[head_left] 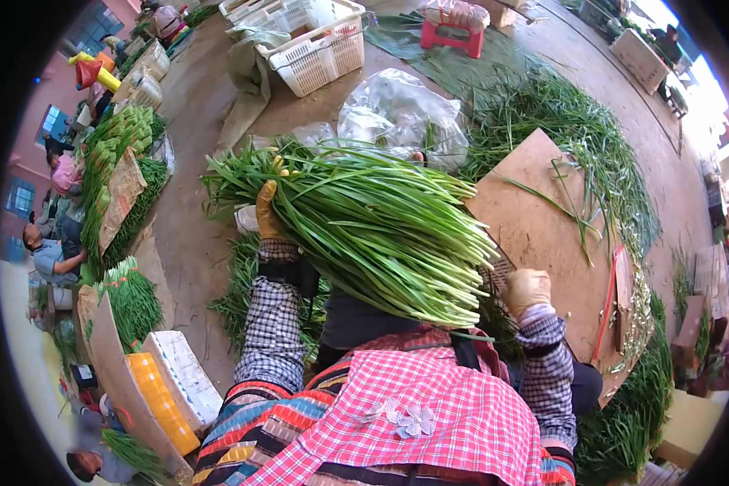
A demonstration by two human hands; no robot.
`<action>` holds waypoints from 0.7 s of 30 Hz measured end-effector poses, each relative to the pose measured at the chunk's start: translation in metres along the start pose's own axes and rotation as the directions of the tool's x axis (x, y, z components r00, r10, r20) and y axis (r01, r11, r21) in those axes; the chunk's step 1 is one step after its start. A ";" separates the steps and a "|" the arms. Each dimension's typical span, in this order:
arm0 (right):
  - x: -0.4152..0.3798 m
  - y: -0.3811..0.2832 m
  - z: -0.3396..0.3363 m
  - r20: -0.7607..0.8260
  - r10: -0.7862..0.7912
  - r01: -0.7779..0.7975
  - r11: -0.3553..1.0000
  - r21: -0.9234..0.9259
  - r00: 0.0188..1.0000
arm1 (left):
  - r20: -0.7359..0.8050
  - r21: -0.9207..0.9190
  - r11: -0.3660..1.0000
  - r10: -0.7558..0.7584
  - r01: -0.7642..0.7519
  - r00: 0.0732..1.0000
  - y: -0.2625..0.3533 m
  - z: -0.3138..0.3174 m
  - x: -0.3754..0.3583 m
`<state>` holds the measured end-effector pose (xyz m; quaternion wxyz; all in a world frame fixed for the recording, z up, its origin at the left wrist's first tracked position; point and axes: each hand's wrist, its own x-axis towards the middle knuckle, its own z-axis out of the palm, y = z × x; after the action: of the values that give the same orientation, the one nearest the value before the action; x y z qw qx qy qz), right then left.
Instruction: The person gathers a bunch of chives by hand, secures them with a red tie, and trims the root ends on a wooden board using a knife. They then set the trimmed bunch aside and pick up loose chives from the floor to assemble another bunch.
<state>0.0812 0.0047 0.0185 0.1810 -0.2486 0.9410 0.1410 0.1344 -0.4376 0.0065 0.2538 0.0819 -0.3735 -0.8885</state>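
A large loose bundle of long green stalks (381,227) lies across the lap, leafy ends to the left and pale cut ends to the right. My left hand (269,212), in a yellowish glove, is wrapped round the leafy end, its fingers partly hidden by leaves. My right hand (528,290), also gloved, is curled closed just right of the pale ends, beside the wooden board (535,202); what it holds, if anything, cannot be made out. A few loose leaves and a red strip (606,304) rest on the board.
Clear plastic bags (397,113) lie beyond the bundle, with white crates (316,61) and a red stool (452,36) farther off. Heaped greens (575,113) surround the board. At left are tied bundles (130,300) and a white box (182,377). A person (53,255) sits far left.
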 end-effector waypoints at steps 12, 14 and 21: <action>0.058 -0.115 -0.132 -0.758 -0.396 0.600 0.800 -0.008 0.518 | 0.104 -0.090 0.993 -0.066 0.075 0.992 0.005 0.009 -0.005; 0.078 -0.122 -0.126 -0.791 -0.364 0.642 0.765 0.047 0.492 | 0.071 -0.039 0.999 -0.029 0.031 0.997 0.006 0.012 -0.005; 0.036 -0.078 -0.159 -0.687 0.125 0.678 -0.359 0.641 0.716 | 0.031 -0.049 0.998 -0.029 0.031 0.999 0.001 0.011 -0.003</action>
<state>0.0492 -0.1320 0.1323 0.0799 -0.2793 0.5620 -0.7745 0.1338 -0.4303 0.0150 0.2368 0.0678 -0.3537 -0.9024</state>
